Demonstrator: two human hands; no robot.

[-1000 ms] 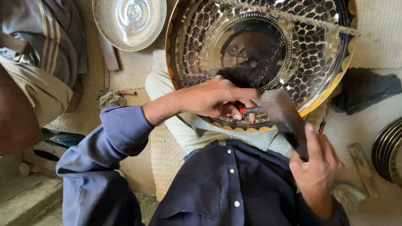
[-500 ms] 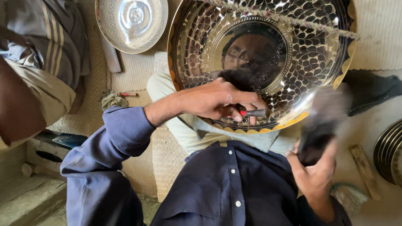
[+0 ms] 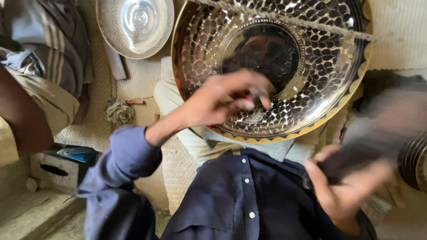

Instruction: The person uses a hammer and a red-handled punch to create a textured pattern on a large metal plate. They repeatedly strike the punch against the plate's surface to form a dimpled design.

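A large shiny hammered metal dish (image 3: 324, 62) with a gold scalloped rim leans on my lap, its dimpled face towards me. My left hand (image 3: 218, 102) rests on its lower middle and pinches a small dark tool with a red part (image 3: 254, 94) against the metal. My right hand (image 3: 344, 193), at the lower right, grips a dark hammer (image 3: 378, 144) that is badly blurred by motion and stands off the dish to its right. My dark blue shirt fills the bottom of the view.
A smaller silver dish (image 3: 135, 24) lies at the top left on woven matting. Another person's arm and clothing (image 3: 26, 102) fill the left edge. A rag (image 3: 118, 111), a blue object (image 3: 78, 153) and stacked dishes (image 3: 416, 162) lie around. A twisted cord (image 3: 289, 20) crosses the big dish.
My right hand has swung the hammer away from the dish's lower rim, out to the right, now blurred. My left hand has shifted slightly up the dish with the small tool.
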